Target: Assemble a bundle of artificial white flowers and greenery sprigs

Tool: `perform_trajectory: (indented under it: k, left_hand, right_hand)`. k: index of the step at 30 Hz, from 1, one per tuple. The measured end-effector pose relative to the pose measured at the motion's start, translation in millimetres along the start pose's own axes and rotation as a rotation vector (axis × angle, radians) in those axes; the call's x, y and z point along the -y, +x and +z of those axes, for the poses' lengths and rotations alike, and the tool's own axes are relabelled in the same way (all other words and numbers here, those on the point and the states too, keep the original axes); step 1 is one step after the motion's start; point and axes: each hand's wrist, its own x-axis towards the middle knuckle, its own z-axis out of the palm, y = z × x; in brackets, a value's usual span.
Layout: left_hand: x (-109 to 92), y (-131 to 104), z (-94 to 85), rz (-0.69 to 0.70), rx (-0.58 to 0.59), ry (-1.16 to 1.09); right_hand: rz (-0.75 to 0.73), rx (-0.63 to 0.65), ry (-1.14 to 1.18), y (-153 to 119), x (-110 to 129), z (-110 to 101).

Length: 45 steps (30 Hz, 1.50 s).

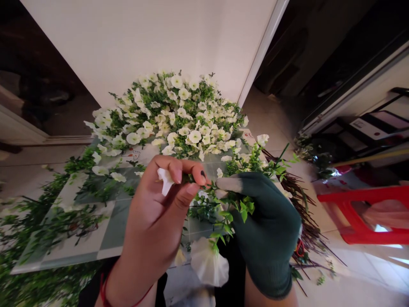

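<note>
My bare left hand [159,213], with a red cord at the wrist, is closed in a pinch on a small white artificial flower [165,181]. The flower's head pokes out between the fingers, and its stem is mostly hidden. Close beside it, my right hand [263,226] wears a dark green glove with grey fingertips and pinches a leafy green artificial stem [228,217]. The fingertips of both hands nearly meet over the table. Below them hangs a large white blossom [210,262]; whether it belongs to the held stem I cannot tell.
A big heap of white flowers with green leaves [179,115] covers the far side of the checked table [115,226]. Loose greenery [79,221] lies at left. Brown stems [300,204] are bundled at right, near a red plastic stool [367,209]. A white panel [153,38] stands behind.
</note>
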Motion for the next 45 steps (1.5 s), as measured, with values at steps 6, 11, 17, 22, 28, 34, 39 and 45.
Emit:
perform_trajectory:
  k: [6, 11, 17, 22, 28, 34, 39, 45]
  left_hand:
    - [1.0, 0.9, 1.1, 0.089, 0.03, 0.01]
    - [3.3, 1.8, 2.8, 0.101, 0.014, 0.035]
    - [4.5, 2.3, 2.0, 0.1, 0.006, 0.008]
    - [6.4, 3.0, 0.7, 0.099, 0.01, 0.032]
    - [5.8, 2.4, 1.5, 0.106, 0.012, 0.028]
    - [4.9, 2.8, 4.0, 0.113, 0.0, 0.011]
    - [5.4, 1.4, 3.3, 0.112, -0.011, 0.041]
    - [7.1, 0.2, 0.9, 0.136, -0.013, 0.104]
  right_hand:
    - [-0.071, 0.012, 0.007, 3.0, -1.8, 2.2]
    - [-0.059, 0.003, 0.006, 1.1, -1.2, 2.7]
    - [-0.045, -0.01, -0.002, 0.3, -1.8, 1.9]
    - [-0.05, -0.011, -0.019, 1.9, -1.5, 2.3]
    - [-0.044, -0.022, 0.012, 1.7, -0.9, 3.2]
    - [-0.029, -0.018, 0.009, -0.1, -2.1, 2.9]
    - [-0.021, -0.036, -0.01, -0.7, -2.8, 2.9]
    - [-0.017, -0.024, -0.006, 0.5, -2.1, 3.5]
